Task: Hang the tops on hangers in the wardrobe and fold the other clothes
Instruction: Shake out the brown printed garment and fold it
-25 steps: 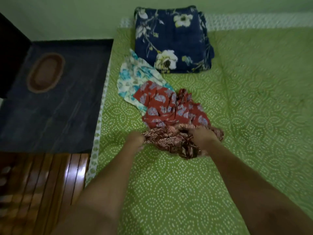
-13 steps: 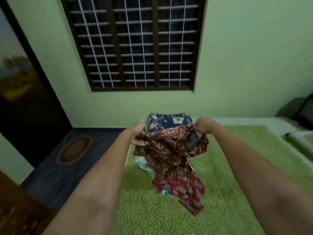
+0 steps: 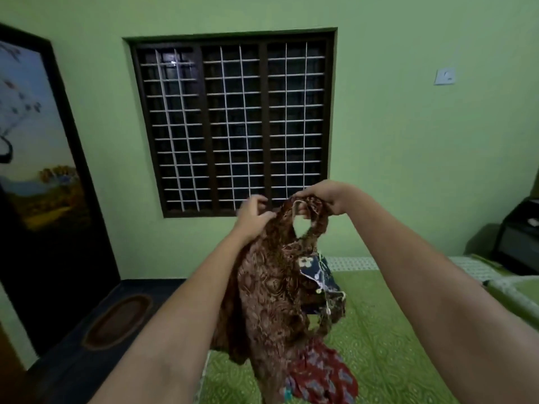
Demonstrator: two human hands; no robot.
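Head view: my left hand (image 3: 253,217) and right hand (image 3: 322,197) each pinch the brown printed garment (image 3: 274,290) at its top, raised above the bed (image 3: 379,339); its dangling drawstring (image 3: 322,282) may snag while straightening.

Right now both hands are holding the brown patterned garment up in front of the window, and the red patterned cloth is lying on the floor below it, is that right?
Not quite. The left hand and right hand do hold the brown patterned garment up in front of the window, but the red patterned cloth lies on the green bed, not on the floor. The head view shows it.
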